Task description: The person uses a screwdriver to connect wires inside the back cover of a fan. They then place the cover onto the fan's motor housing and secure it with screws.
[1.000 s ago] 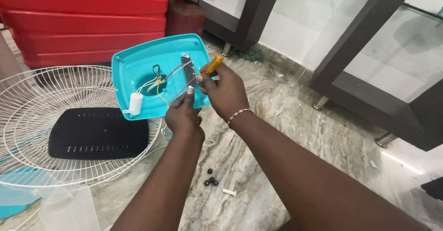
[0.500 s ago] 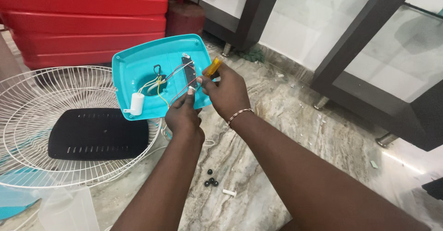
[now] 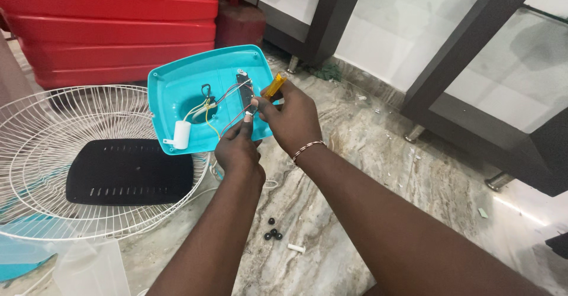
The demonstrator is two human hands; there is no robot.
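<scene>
over marble floor, both hands (image 3: 269,133) clamp a turquoise fan housing (image 3: 189,89) with coloured wires (image 3: 228,110) exposed.

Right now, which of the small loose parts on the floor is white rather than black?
The short white peg, lying alone just right of the cluster of small black round pieces, below both forearms; every other piece there is black.

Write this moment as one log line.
left hand: holds teal cover | right hand: yellow screwdriver at wires | floor: black screws
</scene>
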